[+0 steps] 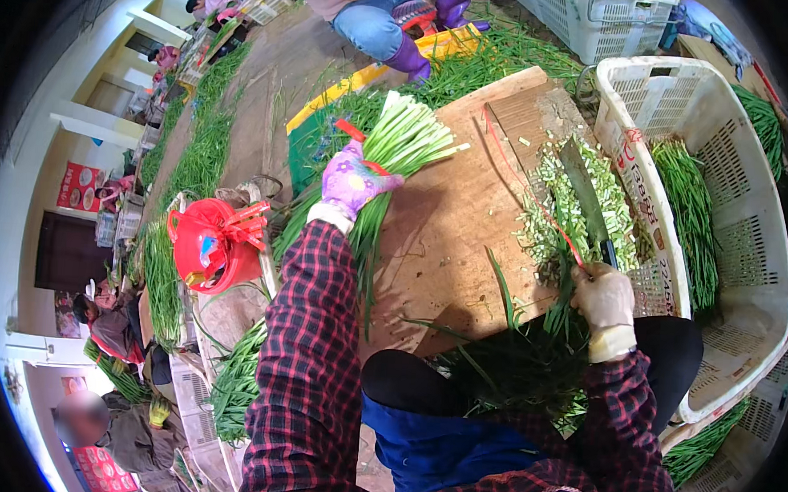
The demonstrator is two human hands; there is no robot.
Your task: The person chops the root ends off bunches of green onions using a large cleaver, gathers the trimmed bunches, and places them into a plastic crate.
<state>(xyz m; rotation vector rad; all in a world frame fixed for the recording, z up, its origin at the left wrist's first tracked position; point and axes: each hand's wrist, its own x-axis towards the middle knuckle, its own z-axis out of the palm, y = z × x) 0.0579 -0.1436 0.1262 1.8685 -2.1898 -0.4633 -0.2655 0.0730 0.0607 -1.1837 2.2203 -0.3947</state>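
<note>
My left hand (354,180), in a purple patterned glove, grips a bundle of green stalks (406,140) with pale cut ends, over the left edge of a wooden board (460,249). A red band (350,130) shows at the bundle beside the glove. My right hand (602,294), in a pale glove, is closed around one end of a thin red tie (540,203), which stretches up across the board. Right by those fingers is the black handle of a knife (587,192); whether they touch it I cannot tell. Its blade lies over chopped pale stalk pieces (548,180).
A white plastic crate (685,244) holding green stalks stands right of the board. To the left is a red bucket (197,236) with red strips. Loose greens (457,65) cover the floor beyond. A person in purple boots (410,56) sits ahead; others are at far left.
</note>
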